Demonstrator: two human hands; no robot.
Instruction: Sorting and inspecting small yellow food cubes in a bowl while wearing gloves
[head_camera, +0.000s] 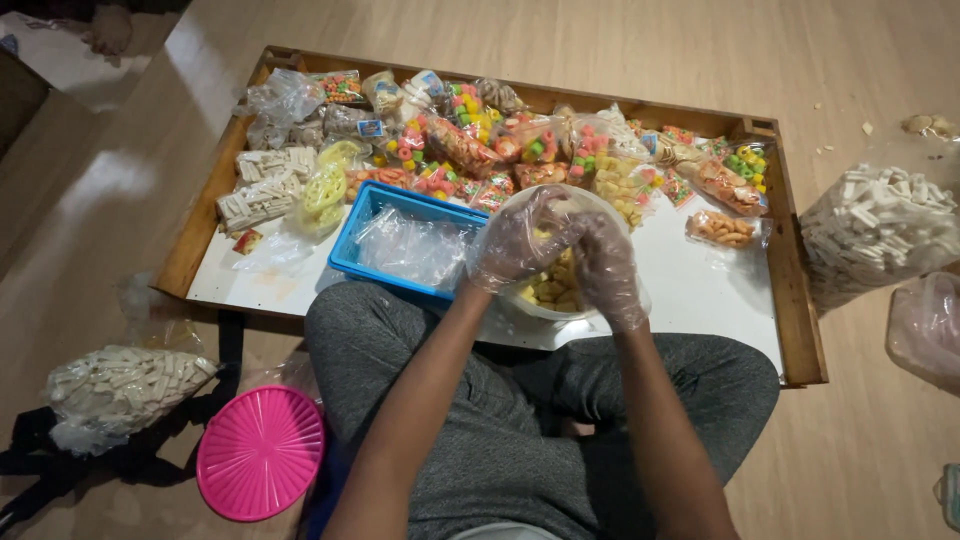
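Both hands gloved in thin clear plastic, working over a clear bowl (560, 290) of yellow snack pieces that sat at the near edge of the wooden tray (800, 300), just above the person's crossed legs. Left hand (520, 240) curled, fingers pressed together and meeting the right hand at the top of a small clear bag (560, 215); looked like a pinch on the bag mouth, but glove glare hid the exact grip. Right hand (605, 270) fingers bent and close together, thumb side against the same bag. Blue basket (375, 215) lined with empty clear bags touched the bowl on its left. Behind them, 1 long heap of filled snack packets (480, 140), multicoloured rings and orange pieces, ran along the tray's far side; white stick packets (262, 185) stacked at far left. 1 lone orange snack packet (722, 229) lay right of the bowl. Pink round lid (260, 452) on the floor near the left knee, big bag of white sticks (115, 390) beside it, another large white stick sack (880, 230) off the tray's right side
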